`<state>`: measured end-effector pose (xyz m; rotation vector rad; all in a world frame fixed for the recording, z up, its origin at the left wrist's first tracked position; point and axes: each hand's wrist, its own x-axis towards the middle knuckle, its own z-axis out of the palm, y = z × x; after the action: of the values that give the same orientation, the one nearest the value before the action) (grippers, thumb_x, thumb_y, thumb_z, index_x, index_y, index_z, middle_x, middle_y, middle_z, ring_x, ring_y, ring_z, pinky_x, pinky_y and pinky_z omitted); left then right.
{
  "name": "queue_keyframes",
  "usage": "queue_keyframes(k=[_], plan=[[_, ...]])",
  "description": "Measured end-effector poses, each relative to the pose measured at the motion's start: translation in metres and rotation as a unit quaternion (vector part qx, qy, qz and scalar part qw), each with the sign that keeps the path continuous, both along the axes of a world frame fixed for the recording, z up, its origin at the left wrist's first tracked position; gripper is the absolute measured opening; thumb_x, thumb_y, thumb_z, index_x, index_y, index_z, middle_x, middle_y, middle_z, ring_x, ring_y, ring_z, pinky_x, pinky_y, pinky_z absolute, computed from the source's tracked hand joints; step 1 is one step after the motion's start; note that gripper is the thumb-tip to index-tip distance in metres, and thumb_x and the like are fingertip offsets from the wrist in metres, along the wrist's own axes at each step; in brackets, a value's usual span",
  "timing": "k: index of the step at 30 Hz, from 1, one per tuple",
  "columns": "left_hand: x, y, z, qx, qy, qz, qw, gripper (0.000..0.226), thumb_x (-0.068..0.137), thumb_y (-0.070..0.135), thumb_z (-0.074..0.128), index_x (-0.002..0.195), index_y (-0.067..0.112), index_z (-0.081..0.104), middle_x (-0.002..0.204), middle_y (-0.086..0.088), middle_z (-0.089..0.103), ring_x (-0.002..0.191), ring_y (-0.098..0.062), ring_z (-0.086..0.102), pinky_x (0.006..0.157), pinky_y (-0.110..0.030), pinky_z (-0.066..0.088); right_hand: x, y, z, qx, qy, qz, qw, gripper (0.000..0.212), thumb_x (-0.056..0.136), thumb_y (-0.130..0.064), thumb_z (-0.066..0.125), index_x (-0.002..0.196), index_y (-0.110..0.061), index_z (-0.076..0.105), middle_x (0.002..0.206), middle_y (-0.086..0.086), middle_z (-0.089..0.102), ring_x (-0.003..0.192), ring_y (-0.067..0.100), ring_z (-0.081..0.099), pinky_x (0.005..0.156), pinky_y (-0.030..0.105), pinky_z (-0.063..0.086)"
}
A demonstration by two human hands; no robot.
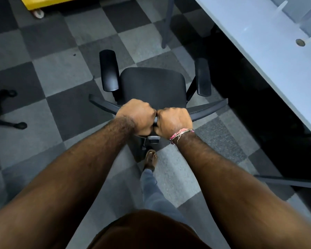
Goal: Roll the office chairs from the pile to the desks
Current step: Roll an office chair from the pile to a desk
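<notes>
A black office chair (pixel 153 85) with two padded armrests stands on the checkered carpet in front of me, seen from above and behind. My left hand (pixel 136 116) and my right hand (pixel 173 121) grip the top edge of its backrest (pixel 210 108) side by side, knuckles touching at the middle. The chair's base is mostly hidden under the seat and my hands. The white desk (pixel 258 56) runs along the right, its edge just right of the chair's right armrest.
A grey desk leg (pixel 166 22) stands ahead of the chair. Another chair's castor legs (pixel 9 121) show at the left edge. A yellow object on a wheel (pixel 38 6) sits at the top left. A grey bar (pixel 285 182) lies low at the right. My foot (pixel 151 159) is behind the chair.
</notes>
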<state>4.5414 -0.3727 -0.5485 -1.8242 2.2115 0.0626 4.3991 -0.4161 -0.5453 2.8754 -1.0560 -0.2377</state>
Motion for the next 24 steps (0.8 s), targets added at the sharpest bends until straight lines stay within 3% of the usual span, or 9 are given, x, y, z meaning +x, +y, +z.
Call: queue_keyframes(k=[11, 15, 18, 24], plan=[[0.128, -0.204, -0.002, -0.011, -0.006, -0.008, 1.0, 0.029, 0.084, 0.056, 0.057, 0.076, 0.027, 0.054, 0.082, 0.004, 0.069, 0.072, -0.024, 0.065, 0.062, -0.034, 0.048, 0.126, -0.195, 0.001, 0.016, -0.022, -0.035, 0.999, 0.017, 0.083, -0.04, 0.058, 0.081, -0.024, 0.063, 0.085, 0.0, 0.071, 0.077, 0.026, 0.069, 0.059, 0.031, 0.039], [0.169, -0.271, -0.005, -0.018, 0.01, -0.046, 0.999, 0.038, 0.084, 0.059, 0.058, 0.069, 0.027, 0.043, 0.076, 0.005, 0.066, 0.065, -0.022, 0.059, 0.059, -0.032, 0.045, 0.163, -0.254, 0.0, 0.019, -0.024, -0.066, 0.997, 0.017, 0.084, -0.04, 0.056, 0.078, -0.025, 0.06, 0.084, 0.0, 0.07, 0.076, 0.026, 0.068, 0.061, 0.033, 0.047], [0.198, -0.319, -0.004, -0.024, 0.018, -0.084, 0.996, 0.038, 0.085, 0.062, 0.057, 0.072, 0.027, 0.048, 0.076, 0.006, 0.066, 0.064, -0.021, 0.058, 0.058, -0.031, 0.04, 0.192, -0.296, 0.001, 0.014, -0.016, -0.096, 0.995, 0.018, 0.082, -0.041, 0.056, 0.08, -0.024, 0.062, 0.083, -0.001, 0.07, 0.075, 0.026, 0.068, 0.063, 0.033, 0.051], [0.271, -0.399, -0.005, -0.02, 0.037, -0.14, 0.989, 0.031, 0.084, 0.055, 0.057, 0.074, 0.026, 0.05, 0.081, 0.003, 0.07, 0.072, -0.024, 0.066, 0.062, -0.032, 0.047, 0.266, -0.357, -0.001, 0.017, -0.017, -0.178, 0.984, 0.023, 0.079, -0.043, 0.058, 0.082, -0.022, 0.066, 0.08, 0.0, 0.07, 0.073, 0.029, 0.068, 0.067, 0.04, 0.057]])
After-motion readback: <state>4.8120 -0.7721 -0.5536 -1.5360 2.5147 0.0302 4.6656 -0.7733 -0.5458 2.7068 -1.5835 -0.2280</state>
